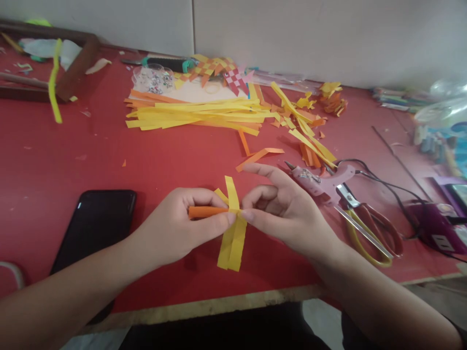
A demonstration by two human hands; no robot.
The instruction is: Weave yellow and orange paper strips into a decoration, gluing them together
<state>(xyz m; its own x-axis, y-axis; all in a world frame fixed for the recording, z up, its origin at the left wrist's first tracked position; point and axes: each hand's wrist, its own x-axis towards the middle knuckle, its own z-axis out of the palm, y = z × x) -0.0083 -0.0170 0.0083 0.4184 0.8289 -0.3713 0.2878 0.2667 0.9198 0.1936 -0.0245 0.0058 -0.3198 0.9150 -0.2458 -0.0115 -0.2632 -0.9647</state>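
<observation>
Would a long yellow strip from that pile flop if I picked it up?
Those yellow strips look thin, like paper, so one would probably feel light. Being long and narrow, it may droop. They look flat, so rolling seems unlikely.

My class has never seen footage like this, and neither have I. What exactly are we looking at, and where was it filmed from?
There is no machine here: these are a person's bare hands. The single picture comes from a camera worn on the person's head, looking forward and down, so the arms enter from below.

The left hand pinches an orange paper piece beside crossed yellow paper strips; the right hand pinches at the crossing.

On the red table lie a black phone to the left, a pile of loose strips beyond the hands, and, to the right, a pink glue gun and scissors.
</observation>
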